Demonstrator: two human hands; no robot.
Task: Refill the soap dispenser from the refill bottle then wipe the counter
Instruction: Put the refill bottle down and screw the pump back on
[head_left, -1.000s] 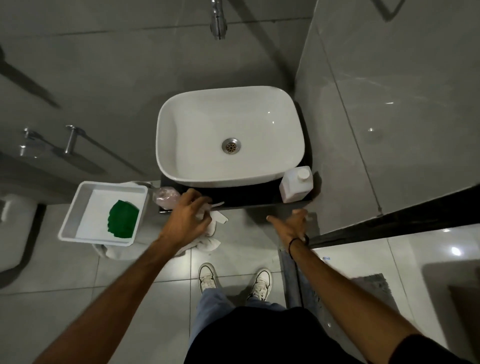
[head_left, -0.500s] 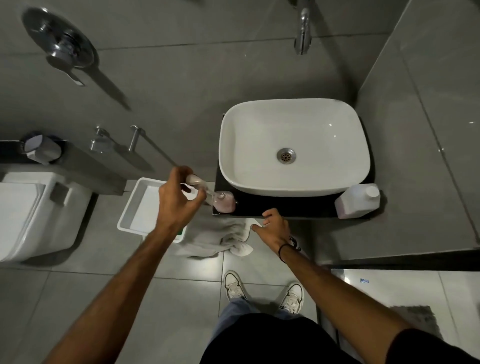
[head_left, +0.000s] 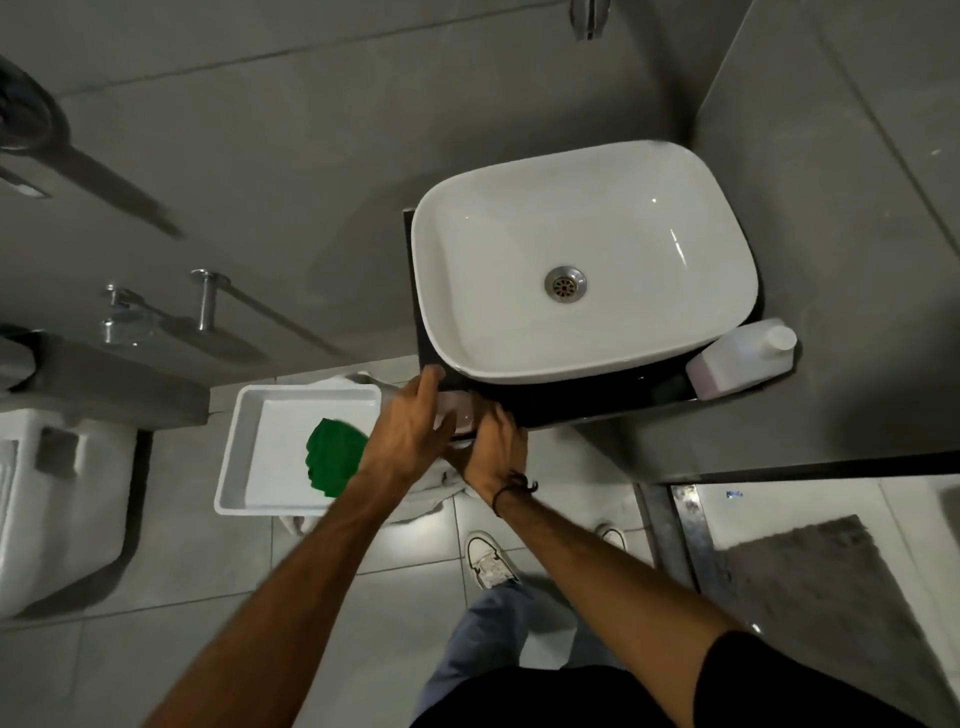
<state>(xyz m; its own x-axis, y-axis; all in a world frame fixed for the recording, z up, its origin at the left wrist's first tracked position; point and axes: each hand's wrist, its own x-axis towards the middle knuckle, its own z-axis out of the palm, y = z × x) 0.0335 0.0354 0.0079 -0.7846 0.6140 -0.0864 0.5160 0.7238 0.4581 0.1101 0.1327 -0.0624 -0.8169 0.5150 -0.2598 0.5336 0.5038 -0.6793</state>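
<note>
The soap dispenser (head_left: 458, 415), clear with pinkish soap, stands on the front left corner of the black counter (head_left: 597, 402). My left hand (head_left: 410, 431) is curled over its top and left side. My right hand (head_left: 493, 449) grips its body from the near side. The hands hide the pump head and most of the dispenser. The white refill bottle (head_left: 737, 364), cap on, stands at the counter's right end against the white sink (head_left: 582, 358). A green cloth (head_left: 335, 462) lies in a white tray (head_left: 228, 467) to the left.
A white towel (head_left: 441, 486) hangs below the counter's corner under my hands. A toilet (head_left: 52, 493) stands at far left, a wall tap (head_left: 587, 21) above the sink. A grey mat (head_left: 810, 597) lies on the floor at right, behind a metal threshold.
My left hand, which held the pump head up and to the left of the dispenser, has come down onto the dispenser. My right hand has risen from the counter edge to grip it.
</note>
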